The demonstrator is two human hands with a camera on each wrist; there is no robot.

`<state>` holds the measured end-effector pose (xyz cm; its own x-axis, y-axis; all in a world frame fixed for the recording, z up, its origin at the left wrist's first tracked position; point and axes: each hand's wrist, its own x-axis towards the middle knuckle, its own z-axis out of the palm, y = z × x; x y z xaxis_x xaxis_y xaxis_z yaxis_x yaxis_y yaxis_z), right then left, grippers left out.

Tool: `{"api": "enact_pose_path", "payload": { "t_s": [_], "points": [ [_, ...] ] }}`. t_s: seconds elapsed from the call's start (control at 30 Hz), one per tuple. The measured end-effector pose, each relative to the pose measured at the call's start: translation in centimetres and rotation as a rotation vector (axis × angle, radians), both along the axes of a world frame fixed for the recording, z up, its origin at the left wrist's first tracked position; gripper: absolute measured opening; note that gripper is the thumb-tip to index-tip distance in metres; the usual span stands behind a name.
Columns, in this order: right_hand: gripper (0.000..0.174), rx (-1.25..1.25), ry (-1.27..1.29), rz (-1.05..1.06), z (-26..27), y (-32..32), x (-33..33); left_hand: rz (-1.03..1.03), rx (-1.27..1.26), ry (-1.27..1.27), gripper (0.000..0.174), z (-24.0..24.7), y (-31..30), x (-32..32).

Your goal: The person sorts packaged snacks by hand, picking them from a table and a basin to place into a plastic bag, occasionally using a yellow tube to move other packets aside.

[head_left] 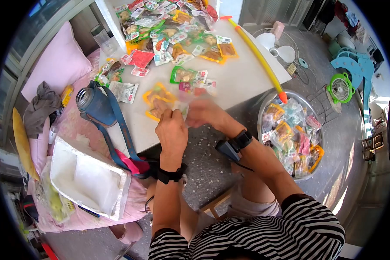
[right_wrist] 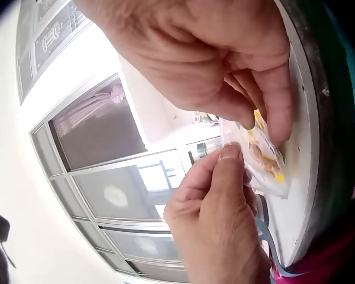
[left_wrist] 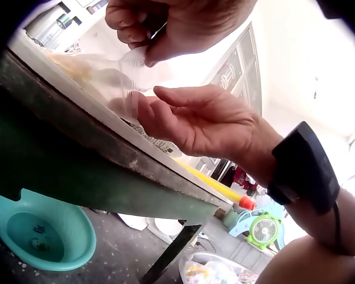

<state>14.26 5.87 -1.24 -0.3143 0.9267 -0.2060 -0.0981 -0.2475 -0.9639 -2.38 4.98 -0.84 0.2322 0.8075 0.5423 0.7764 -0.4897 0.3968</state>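
Observation:
Over the near edge of the white table, my left hand pinches the rim of a clear plastic bag between thumb and fingers. Yellow-edged food packets show through the bag. My right hand, blurred in the head view, is just right of the left. In the left wrist view its fingertips touch the bag's lower rim, with the thumb standing apart from them. A green packet and a pink-and-white packet lie just beyond the hands.
A white box heaped with packets stands at the back. Right of the table, a metal basin holds bagged packets. A yellow tube lies along the table's right side. A blue flask and a white foam box are left.

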Motion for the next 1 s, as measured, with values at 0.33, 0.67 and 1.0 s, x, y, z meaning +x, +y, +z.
{"api": "enact_pose_path", "payload": {
  "t_s": [0.33,0.67,1.0],
  "points": [
    [0.017,-0.011,0.389,-0.073,-2.7,1.0,-4.5,-0.013,0.078,-0.07,0.002,0.1,0.1,0.2],
    [0.03,0.119,-0.547,-0.339,2.7,4.6,5.4,0.022,-0.053,-0.035,0.004,0.7,-0.2,-0.3],
    [0.035,0.384,-1.504,-0.43,-4.6,12.3,8.9,0.016,-0.078,-0.028,0.004,0.3,0.0,-0.5]
  ]
}}
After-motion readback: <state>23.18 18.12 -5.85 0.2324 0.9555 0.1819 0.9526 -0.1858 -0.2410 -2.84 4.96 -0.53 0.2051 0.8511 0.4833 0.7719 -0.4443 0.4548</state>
